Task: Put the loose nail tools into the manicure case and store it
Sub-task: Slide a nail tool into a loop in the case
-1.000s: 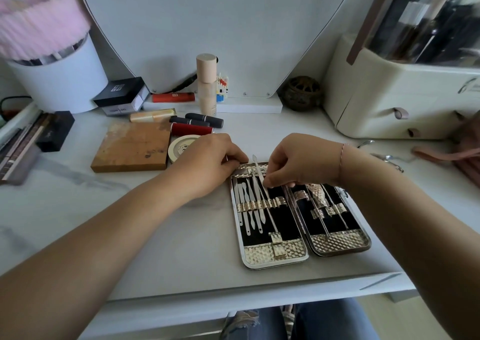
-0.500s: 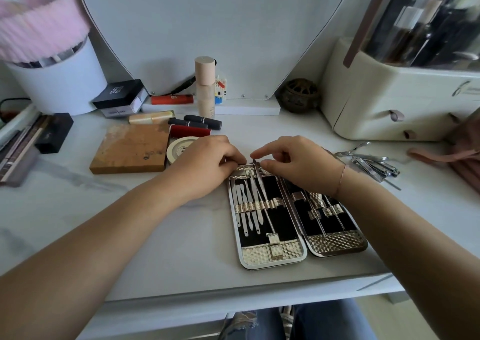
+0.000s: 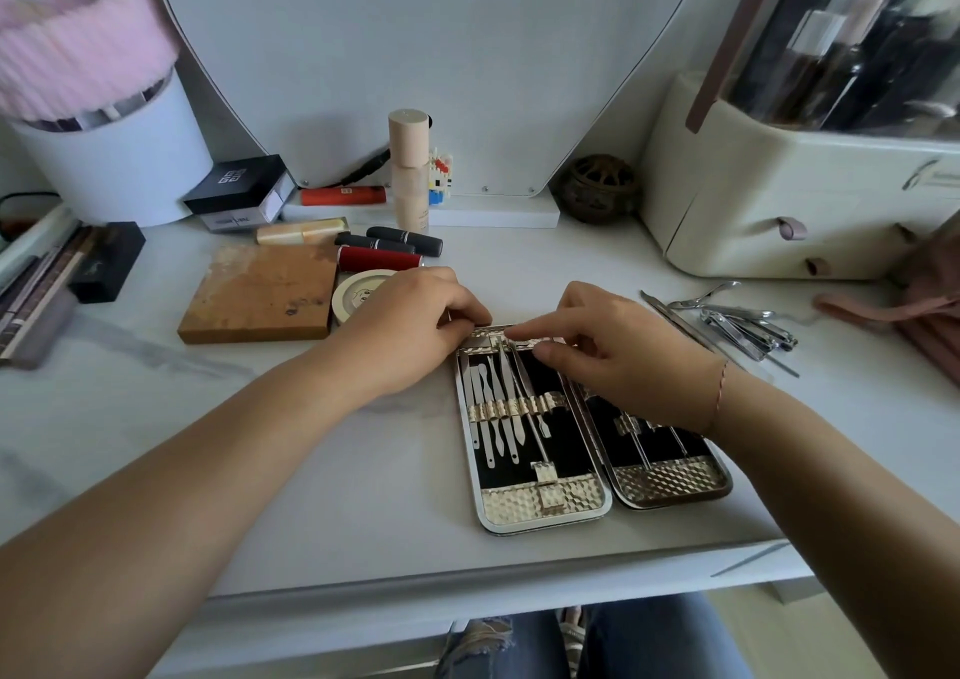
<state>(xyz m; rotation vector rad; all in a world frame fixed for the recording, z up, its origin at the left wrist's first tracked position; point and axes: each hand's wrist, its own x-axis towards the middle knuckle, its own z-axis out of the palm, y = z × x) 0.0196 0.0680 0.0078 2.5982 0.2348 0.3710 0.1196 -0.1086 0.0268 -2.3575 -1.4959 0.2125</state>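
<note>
A black box [image 3: 236, 187] carries a white square emblem, its lettering unreadable. The left hand [image 3: 410, 325] curls on the far edge of the open manicure case [image 3: 545, 504] on the counter [image 3: 363, 496]. The right hand [image 3: 623, 361] pinches a slim tool [image 3: 538, 442] in the case's left half. Loose nail tools [image 3: 737, 325] lie to the case's right.
</note>
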